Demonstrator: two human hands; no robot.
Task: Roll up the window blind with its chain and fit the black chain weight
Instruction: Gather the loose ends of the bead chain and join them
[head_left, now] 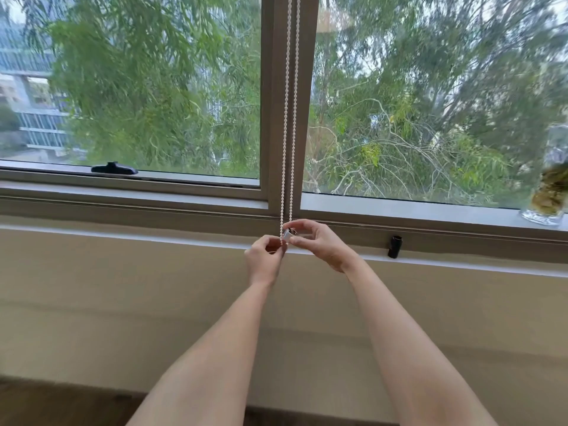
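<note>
A white beaded chain [288,118], two fine knobbly strands, is hanging straight down the grey-brown central window mullion [276,96]. Its lower end is meeting both hands just below the sill. The left hand [265,259] is curling nearly closed, fingertips pinching the chain's bottom beads. The right hand [316,241], at its two o'clock and touching it, is pinching a small smooth white cylindrical piece [288,235] between thumb and forefinger, the other fingers arching loosely. The black cylindrical chain weight [394,246], matte plastic, is standing upright on the pale ledge [461,265], at three o'clock from the hands and apart from them. Both forearms are reaching forward, bare.
</note>
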